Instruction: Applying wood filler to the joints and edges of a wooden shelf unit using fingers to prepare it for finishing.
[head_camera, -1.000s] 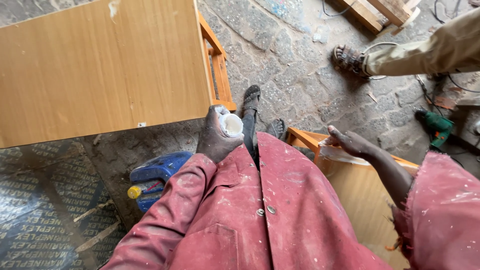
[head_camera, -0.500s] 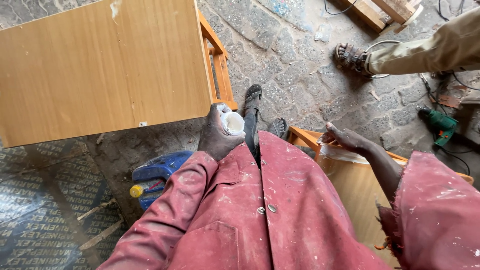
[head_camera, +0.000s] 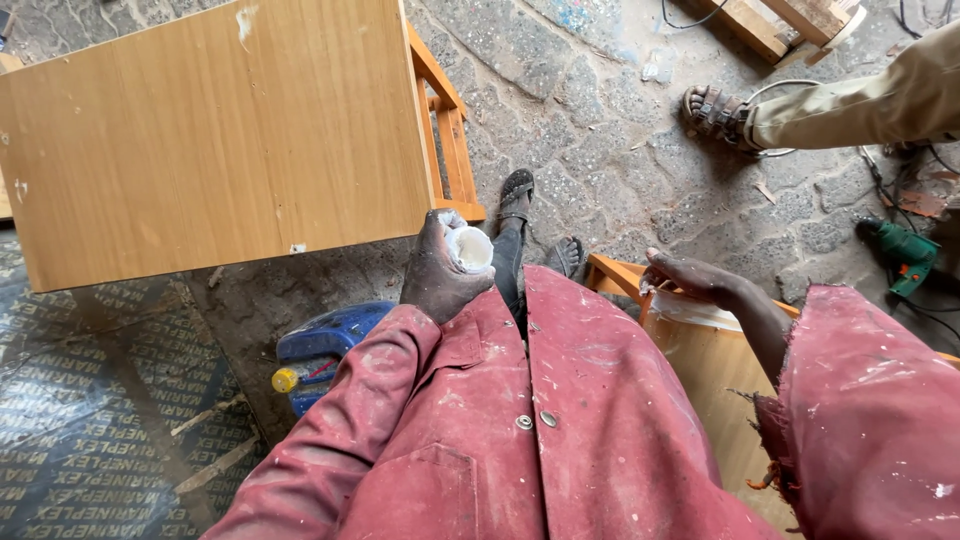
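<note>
A small white container (head_camera: 471, 247) is sitting in the grip of the left hand (head_camera: 437, 272), its pale open top showing at the thumb side, just above the red coat (head_camera: 560, 420) front. The left fingers are curling closed around it. The right hand (head_camera: 690, 277) is hovering apart to the right, loosely open and holding nothing, just over the edge of a wooden board (head_camera: 700, 350). A large wooden cabinet (head_camera: 220, 140) is standing just beyond the left hand, a blue power tool (head_camera: 320, 350) is lying below it, and another person's sandalled foot (head_camera: 715, 112) is resting on the stone floor (head_camera: 620, 170).
</note>
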